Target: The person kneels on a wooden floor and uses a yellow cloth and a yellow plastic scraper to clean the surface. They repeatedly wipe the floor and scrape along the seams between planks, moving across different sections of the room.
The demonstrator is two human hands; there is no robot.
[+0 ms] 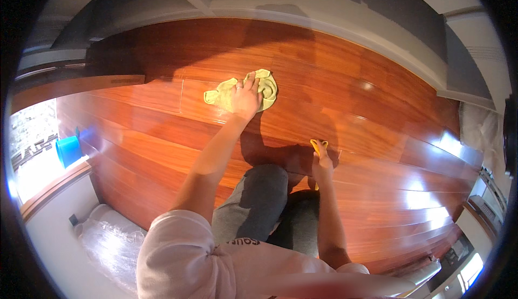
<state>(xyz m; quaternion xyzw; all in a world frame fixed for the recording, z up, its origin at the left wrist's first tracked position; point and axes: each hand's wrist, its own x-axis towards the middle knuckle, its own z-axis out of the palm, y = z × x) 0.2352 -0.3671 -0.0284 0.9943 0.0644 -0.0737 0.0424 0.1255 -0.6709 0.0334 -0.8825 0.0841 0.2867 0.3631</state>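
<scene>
My left hand [247, 98], with a ring on one finger, presses a crumpled yellow-green cloth [267, 88] onto the glossy reddish-brown wood floor [364, 137]. Part of the cloth spreads out to the left of the fingers, and the rest bunches to their right. Nearer to my knees, my right hand [323, 167] is closed around a yellow object [319, 145]. One forked-looking end of it shows above the fingers, and a bit more yellow appears below the hand. Its middle is hidden, so I cannot tell what it is.
A pale wall [323, 21] with a skirting edge curves along the far side. A blue bucket [68, 151] stands by the bright opening at left. Lower left lies a bundle wrapped in clear plastic [111, 242]. Plastic sheeting [479, 125] hangs at right. My knees [263, 193] are on the floor side.
</scene>
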